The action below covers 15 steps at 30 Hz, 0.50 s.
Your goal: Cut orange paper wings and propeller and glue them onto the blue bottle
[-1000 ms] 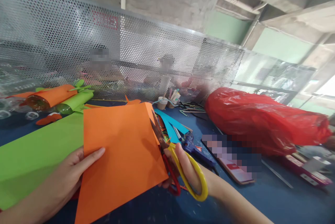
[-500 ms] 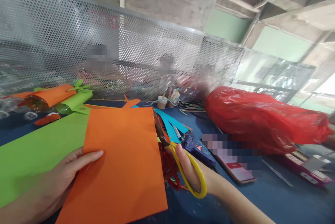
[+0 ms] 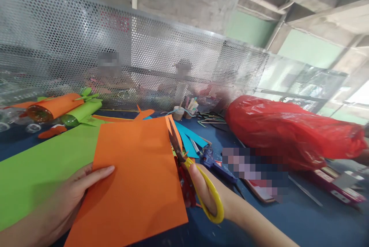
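A sheet of orange paper [image 3: 135, 177] is pinched along its left edge by my left hand [image 3: 83, 185], thumb on top and fingers hidden beneath. My right hand [image 3: 206, 187] grips scissors [image 3: 213, 197] with a yellow handle loop. Their dark blades [image 3: 175, 139] lie at the sheet's upper right edge, where a narrow orange strip [image 3: 176, 126] stands partly apart from it. Behind the scissors something red is mostly hidden. A larger green sheet [image 3: 34, 166] lies under my left hand and beneath the orange one.
Green and orange wrapped bottles [image 3: 66, 104] lie at the back left. Right of the scissors are blue paper pieces [image 3: 190, 139], a blue glue gun [image 3: 216, 166] and a phone [image 3: 262, 193]. A red plastic bag [image 3: 288, 131] fills the right. Behind stands a perforated metal screen [image 3: 173, 54].
The scissor blades have cut into the orange sheet's top right edge, and a strip now separates there. My right hand has shifted slightly left. My left hand keeps its hold.
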Motion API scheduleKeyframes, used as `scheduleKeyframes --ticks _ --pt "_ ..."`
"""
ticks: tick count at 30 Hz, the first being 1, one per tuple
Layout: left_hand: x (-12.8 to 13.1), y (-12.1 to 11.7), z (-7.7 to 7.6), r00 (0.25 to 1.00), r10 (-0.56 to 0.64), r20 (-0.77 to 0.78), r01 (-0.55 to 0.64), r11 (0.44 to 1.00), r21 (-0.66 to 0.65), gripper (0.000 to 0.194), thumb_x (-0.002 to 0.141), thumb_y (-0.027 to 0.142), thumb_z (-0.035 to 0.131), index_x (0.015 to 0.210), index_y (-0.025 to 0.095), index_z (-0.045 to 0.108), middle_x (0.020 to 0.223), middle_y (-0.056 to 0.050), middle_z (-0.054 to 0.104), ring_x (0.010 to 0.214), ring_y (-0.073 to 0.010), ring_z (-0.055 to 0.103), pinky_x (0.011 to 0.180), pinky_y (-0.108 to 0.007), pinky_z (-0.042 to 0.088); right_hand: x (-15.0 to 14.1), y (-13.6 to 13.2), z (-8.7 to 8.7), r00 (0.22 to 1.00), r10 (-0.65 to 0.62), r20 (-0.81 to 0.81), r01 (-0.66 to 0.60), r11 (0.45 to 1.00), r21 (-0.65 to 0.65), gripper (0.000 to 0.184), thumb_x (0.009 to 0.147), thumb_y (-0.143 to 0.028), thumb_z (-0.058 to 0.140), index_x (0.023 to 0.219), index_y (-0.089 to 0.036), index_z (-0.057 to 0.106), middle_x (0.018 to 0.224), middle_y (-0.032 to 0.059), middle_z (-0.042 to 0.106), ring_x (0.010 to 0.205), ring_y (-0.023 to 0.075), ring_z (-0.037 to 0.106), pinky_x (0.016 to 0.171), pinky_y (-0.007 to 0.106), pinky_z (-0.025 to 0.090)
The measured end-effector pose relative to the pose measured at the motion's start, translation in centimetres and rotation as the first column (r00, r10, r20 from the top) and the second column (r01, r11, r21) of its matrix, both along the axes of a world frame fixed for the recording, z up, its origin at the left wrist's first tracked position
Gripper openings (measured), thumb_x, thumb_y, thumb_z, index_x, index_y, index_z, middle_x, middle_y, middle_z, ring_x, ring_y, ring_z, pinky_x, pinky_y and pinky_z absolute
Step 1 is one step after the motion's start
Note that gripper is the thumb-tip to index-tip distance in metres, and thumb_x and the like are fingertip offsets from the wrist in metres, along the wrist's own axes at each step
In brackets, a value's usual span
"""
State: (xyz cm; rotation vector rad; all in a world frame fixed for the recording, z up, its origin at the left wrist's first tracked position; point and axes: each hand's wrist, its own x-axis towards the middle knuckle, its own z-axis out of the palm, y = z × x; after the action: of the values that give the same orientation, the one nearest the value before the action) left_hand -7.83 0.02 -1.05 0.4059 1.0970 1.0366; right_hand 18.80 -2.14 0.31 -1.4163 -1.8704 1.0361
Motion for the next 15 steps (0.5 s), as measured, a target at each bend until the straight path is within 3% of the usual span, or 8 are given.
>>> scheduleKeyframes --ticks 4,8,12,15 --pt "0.1 0.0 1.2 0.987 -0.01 -0.158 0.006 1.0 -0.026 0.024 0.065 0.017 0.081 0.085 0.021 0.068 0.066 -0.003 0.077 0.054 -0.0271 0.073 0.054 -0.037 0.062 -0.4 -0.1 0.2 0.997 -0.054 -0.049 0.042 0.976 -0.213 0.076 0.085 -0.079 0.009 0.062 -0.02 0.052 0.047 0.0025 0.053 0.043 0.0159 0.056 0.044 0.025 0.042" --pt "0.1 0.2 1.7 0.984 0.048 -0.173 -0.049 0.999 -0.001 0.019 0.073 0.011 0.075 0.087 0.022 0.067 0.067 -0.001 0.077 0.056 -0.0234 0.074 0.052 -0.031 0.062 -0.5 -0.1 1.3 0.995 0.021 -0.097 -0.053 0.937 -0.345 0.082 0.085 -0.076 0.003 0.056 -0.019 0.055 0.05 0.005 0.056 0.042 0.0145 0.054 0.046 0.026 0.044" --pt "0.4 0.2 2.0 0.985 0.096 -0.141 -0.089 0.994 0.061 0.032 0.078 0.008 0.067 0.108 0.021 0.066 0.076 -0.005 0.079 0.067 -0.0281 0.075 0.062 -0.04 0.064 0.3 0.4 1.5 0.98 0.134 -0.146 -0.181 0.908 -0.378 0.084 0.089 -0.072 0.006 0.071 -0.017 0.067 0.07 0.0083 0.067 0.056 0.0166 0.065 0.053 0.025 0.048" --pt "0.6 0.1 2.3 0.983 0.122 -0.137 -0.114 0.992 0.061 0.037 0.08 0.004 0.063 0.113 0.02 0.064 0.077 -0.005 0.079 0.069 -0.0277 0.076 0.064 -0.04 0.063 0.8 0.7 1.2 0.979 0.165 -0.119 -0.197 0.914 -0.354 0.082 0.091 -0.07 0.008 0.079 -0.016 0.069 0.08 0.0102 0.071 0.065 0.0184 0.068 0.056 0.025 0.048"
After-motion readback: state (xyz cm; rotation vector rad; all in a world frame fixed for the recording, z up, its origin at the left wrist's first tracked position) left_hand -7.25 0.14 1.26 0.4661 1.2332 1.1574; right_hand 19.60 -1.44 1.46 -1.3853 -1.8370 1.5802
